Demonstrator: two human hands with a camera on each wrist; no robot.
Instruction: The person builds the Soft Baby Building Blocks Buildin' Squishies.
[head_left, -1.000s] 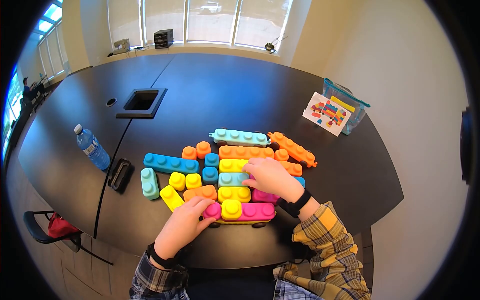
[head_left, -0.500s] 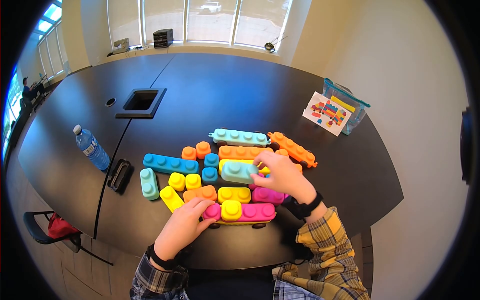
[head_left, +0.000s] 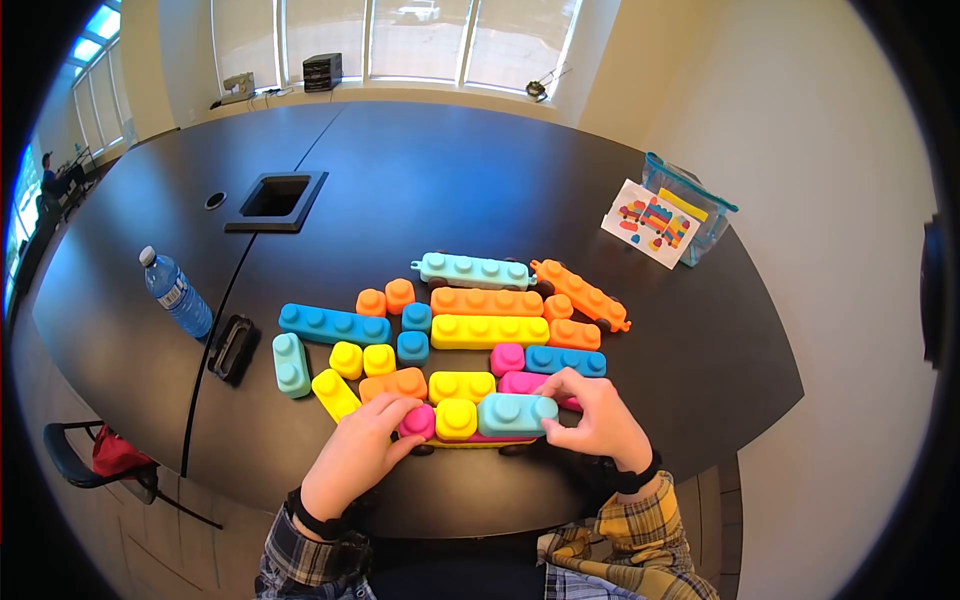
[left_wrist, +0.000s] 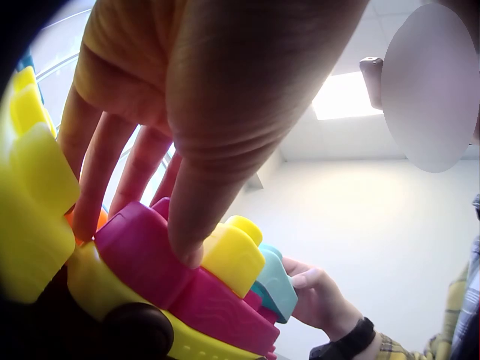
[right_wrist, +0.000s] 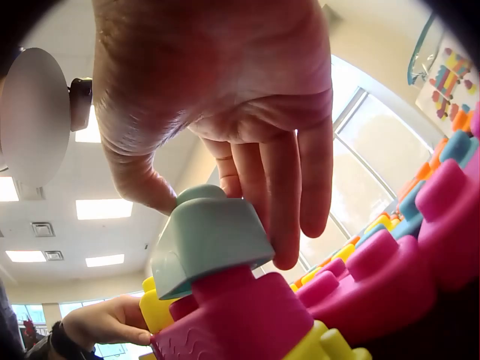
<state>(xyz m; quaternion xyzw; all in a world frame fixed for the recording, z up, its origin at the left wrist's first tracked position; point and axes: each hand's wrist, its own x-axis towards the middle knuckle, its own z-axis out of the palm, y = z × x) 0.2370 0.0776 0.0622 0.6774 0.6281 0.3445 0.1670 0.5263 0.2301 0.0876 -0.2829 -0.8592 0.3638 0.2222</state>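
A pale teal two-stud building block (head_left: pixel 512 416) is pinched between the thumb and fingers of my right hand (head_left: pixel 604 432). It is slightly tilted right over the studs of a magenta block (right_wrist: pixel 236 322). Beside it, a yellow one-stud block (head_left: pixel 456 420) sits on the same row. My left hand (head_left: pixel 350 455) holds the left end of this row, thumb and fingers on either side of the magenta piece (left_wrist: pixel 142 247) there. Underneath runs a yellow wheeled base (left_wrist: pixel 91 289) with dark wheels.
Behind lie loose blocks, including a long yellow block (head_left: pixel 490 331) and a blue block (head_left: pixel 335 324). A teal wheeled base (head_left: pixel 473 269) and an orange wheeled base (head_left: pixel 582 289) stand farther back. A bottle (head_left: pixel 178 292) is left; a picture card (head_left: pixel 650 224) leans on a clear bag (head_left: pixel 712 222).
My right hand has picked up the pale teal block from among the loose blocks and brought it toward me over the magenta row. My left hand keeps its hold on the row's left end.
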